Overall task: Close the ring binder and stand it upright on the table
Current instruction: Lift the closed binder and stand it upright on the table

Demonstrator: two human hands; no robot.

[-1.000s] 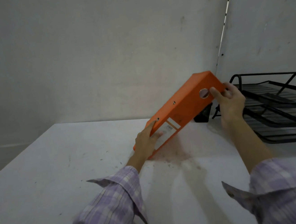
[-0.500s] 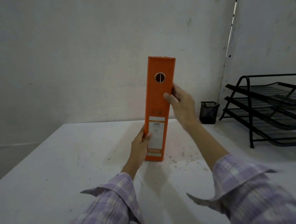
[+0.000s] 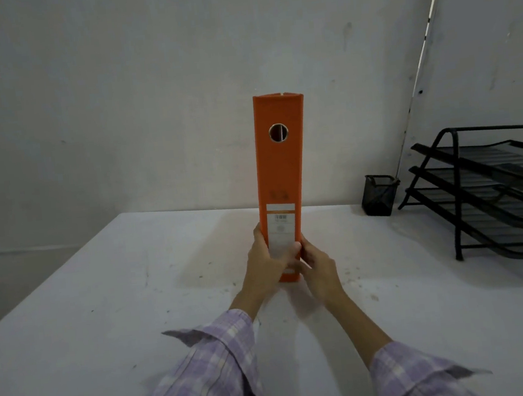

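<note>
Whereas one second ago the closed binder lay tilted toward the tabletop's right edge, and half a second ago stood nearly vertical with the right hand high on its spine, both hands now sit low at its base. Nearest the camera, two lilac checked shirt sleeves [image 3: 219, 368] extend forward over the white, speckled tabletop [image 3: 89, 310]. The left hand [image 3: 268, 261] curls around the lower left side of the spine, thumb lying across the white label. The right hand [image 3: 319, 267] presses against the lower right side, fingers partly closed on the cover; how far they wrap behind cannot be seen.

Between the hands, the orange cardboard ring binder [image 3: 283, 170] stands upright, covers shut, its spine with the round metal-rimmed finger hole facing the camera. Its bottom edge appears to rest on the tabletop about midway between the left and right edges, nearer the far edge than the near one.

Judgement: closing is complete and standing is essentially achieved; only a steady release remains.

Farther back, near the far right corner, stand a small black mesh pen cup [image 3: 378, 194] and a black wire stacked letter tray [image 3: 489, 188], well apart from the binder.
</note>
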